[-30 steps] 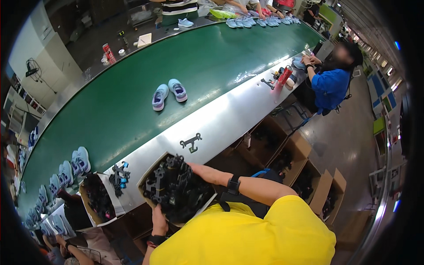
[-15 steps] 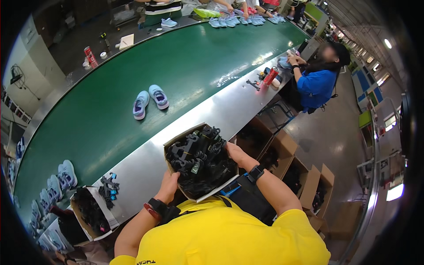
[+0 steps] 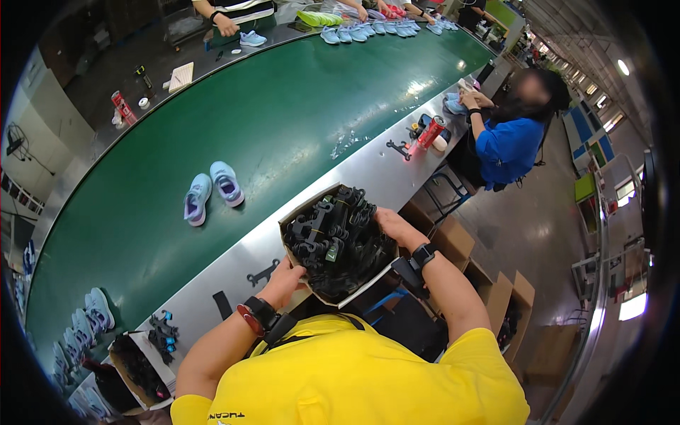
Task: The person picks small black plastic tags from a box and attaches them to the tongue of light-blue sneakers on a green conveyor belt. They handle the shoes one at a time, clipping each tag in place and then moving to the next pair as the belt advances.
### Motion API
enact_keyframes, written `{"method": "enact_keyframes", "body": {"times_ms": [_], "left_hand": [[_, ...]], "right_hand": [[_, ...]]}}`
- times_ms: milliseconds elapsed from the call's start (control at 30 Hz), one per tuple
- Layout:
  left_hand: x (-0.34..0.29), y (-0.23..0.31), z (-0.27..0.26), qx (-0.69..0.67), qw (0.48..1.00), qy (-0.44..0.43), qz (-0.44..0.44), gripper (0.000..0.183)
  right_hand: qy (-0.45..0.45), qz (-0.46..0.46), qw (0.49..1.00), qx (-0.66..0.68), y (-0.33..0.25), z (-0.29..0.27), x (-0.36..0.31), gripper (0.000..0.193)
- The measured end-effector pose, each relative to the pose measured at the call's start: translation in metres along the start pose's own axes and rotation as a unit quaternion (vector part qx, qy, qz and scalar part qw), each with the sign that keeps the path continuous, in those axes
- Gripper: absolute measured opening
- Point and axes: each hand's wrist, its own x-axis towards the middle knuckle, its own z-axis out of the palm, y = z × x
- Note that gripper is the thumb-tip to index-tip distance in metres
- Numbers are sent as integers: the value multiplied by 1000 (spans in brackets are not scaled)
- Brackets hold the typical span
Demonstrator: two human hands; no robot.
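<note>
A cardboard box (image 3: pixel 370 285) full of black plastic shoe hangers (image 3: pixel 333 230) is held between my two hands, just in front of my body and at the edge of the metal ledge. My left hand (image 3: pixel 285 280) is closed on its left side, and my right hand (image 3: pixel 395 227) grips the right side near the far corner. Some fingers are hidden by the box. Beside my left hand, a single dark hanger (image 3: pixel 263 273) and a short black strip (image 3: pixel 222 304) lie on the ledge.
Light blue sneakers (image 3: pixel 227 184) stand on the green conveyor belt (image 3: pixel 297 120). More sneakers (image 3: pixel 98 309) and another hanger box (image 3: pixel 142 368) are at lower left. Open cartons (image 3: pixel 504 301) stand at right. A co-worker in blue (image 3: pixel 513 152) handles a shoe; a red can (image 3: pixel 432 132) is nearby.
The pair of sneakers on the belt has moved left and nearer. The box and my hands have shifted slightly right in the view, and the hanger and strip on the ledge now show.
</note>
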Motion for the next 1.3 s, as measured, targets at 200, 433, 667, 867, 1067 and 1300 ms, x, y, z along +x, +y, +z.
{"method": "enact_keyframes", "body": {"times_ms": [200, 433, 667, 867, 1067, 1300], "left_hand": [[95, 32, 57, -82, 996, 18, 8, 44], [168, 45, 109, -117, 992, 35, -14, 49], [187, 64, 114, -95, 993, 34, -68, 49], [189, 67, 114, -116, 989, 44, -86, 50], [192, 63, 109, -118, 987, 48, -94, 51], [210, 52, 107, -42, 992, 74, -90, 52]], "right_hand": [[-48, 49, 997, 30, -20, -75, 90, 34], [-57, 140, 984, 89, 41, -173, 178, 28], [193, -146, 873, -424, 61, -220, 235, 53], [145, -51, 882, -445, 81, -213, 245, 55], [116, -20, 884, -452, 68, -204, 244, 28], [164, -241, 839, -459, 111, -215, 249, 27]]}}
